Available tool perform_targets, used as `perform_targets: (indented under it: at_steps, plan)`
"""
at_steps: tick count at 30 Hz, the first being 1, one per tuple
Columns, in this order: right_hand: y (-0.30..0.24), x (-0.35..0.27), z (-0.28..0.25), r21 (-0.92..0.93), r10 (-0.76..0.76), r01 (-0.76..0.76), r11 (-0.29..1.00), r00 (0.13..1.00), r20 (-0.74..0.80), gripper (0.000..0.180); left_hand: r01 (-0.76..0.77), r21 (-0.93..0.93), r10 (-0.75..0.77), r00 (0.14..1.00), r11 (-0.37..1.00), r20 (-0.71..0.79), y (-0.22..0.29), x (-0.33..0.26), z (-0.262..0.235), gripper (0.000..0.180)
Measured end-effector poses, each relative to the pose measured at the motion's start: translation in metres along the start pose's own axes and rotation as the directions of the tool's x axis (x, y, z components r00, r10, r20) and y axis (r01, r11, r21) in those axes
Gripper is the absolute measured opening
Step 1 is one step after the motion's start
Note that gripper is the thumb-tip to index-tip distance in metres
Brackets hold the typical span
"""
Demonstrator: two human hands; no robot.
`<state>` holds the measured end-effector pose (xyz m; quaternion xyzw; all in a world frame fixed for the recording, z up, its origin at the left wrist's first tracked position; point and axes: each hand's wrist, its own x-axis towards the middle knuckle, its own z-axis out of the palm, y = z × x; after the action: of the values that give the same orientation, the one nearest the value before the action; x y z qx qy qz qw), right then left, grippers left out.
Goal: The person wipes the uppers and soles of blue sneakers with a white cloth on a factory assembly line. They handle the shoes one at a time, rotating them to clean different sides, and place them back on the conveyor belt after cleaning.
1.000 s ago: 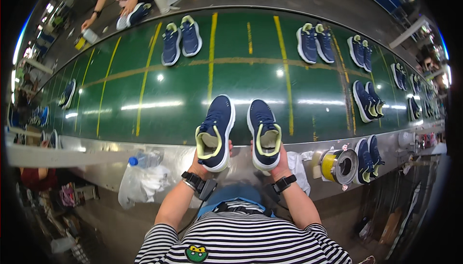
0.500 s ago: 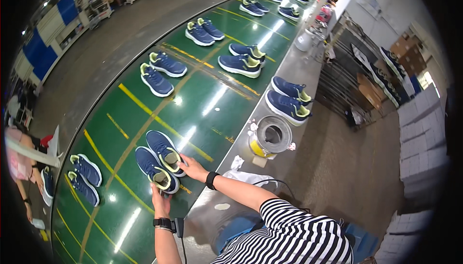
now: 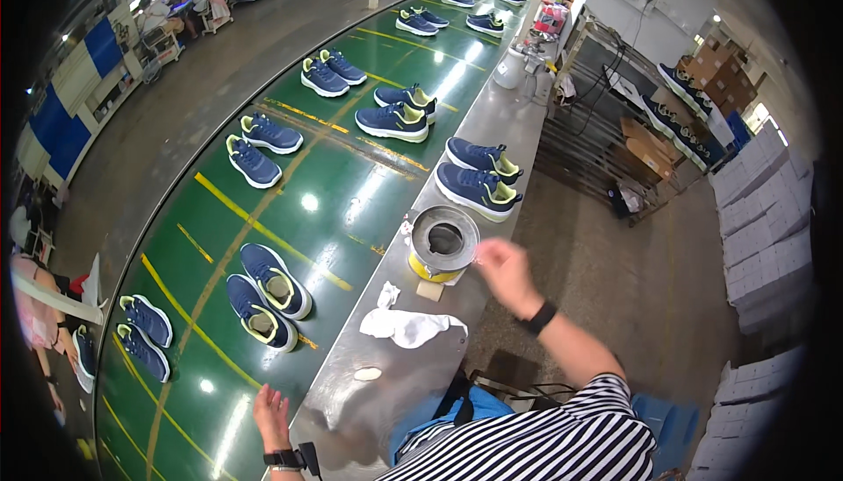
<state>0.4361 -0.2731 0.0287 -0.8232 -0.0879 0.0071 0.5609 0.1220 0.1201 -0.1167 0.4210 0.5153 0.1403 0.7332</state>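
A pair of navy sneakers (image 3: 269,295) with pale yellow-green linings and white soles lies on the green belt (image 3: 338,217). Below the pair, nothing in it, my left hand (image 3: 270,412) hovers over the belt with its fingers apart. My right hand (image 3: 507,277) is at the right side of a round metal can (image 3: 445,244) with a yellow lower side and a dark central opening. Its fingers are curled together at a small pinkish-white wad by the rim; what they hold is too blurred to make out. Another navy pair (image 3: 479,184) stands just beyond the can.
A white cloth (image 3: 406,327) and a small tan block (image 3: 429,290) lie on the metal ledge (image 3: 351,397). More navy pairs are spread along the belt. A co-worker's arm (image 3: 48,371) reaches a shoe at far left. White boxes (image 3: 764,226) and a rack (image 3: 580,151) stand at right.
Both hands have let go of the sneaker pair, which stays on the belt. My right hand has moved right to the can; my left has drawn back toward me. The view has shifted.
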Motion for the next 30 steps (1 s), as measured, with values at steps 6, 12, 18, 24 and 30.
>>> perform_targets:
  at_steps: [6,12,18,24,30]
  plan:
    - [0.134,0.157,-0.092,-0.716,-0.144,0.084,0.693,0.989,-0.024,0.047,-0.136,0.024,0.138,0.982,0.99,-0.132,-0.012,-0.085,0.013,0.044]
    - [0.157,0.211,-0.076,-0.906,-0.006,0.16,0.393,0.985,0.172,0.031,-0.062,0.082,0.071,0.992,0.995,-0.107,-0.03,-0.153,0.101,0.035]
    - [0.166,0.234,-0.086,-0.867,-0.047,0.292,0.404,0.953,0.299,0.015,-0.032,0.186,0.035,0.999,0.982,-0.011,-0.033,-0.165,0.166,0.031]
    - [0.154,0.234,-0.101,-0.821,-0.245,0.295,0.488,0.95,0.196,0.014,-0.097,0.23,0.085,0.994,0.968,0.063,-0.031,-0.176,0.176,0.029]
    - [0.0,0.171,-0.106,-0.497,-0.502,0.505,0.706,0.852,0.152,0.019,-0.307,0.29,0.263,0.947,0.906,0.182,-0.005,-0.205,0.173,0.03]
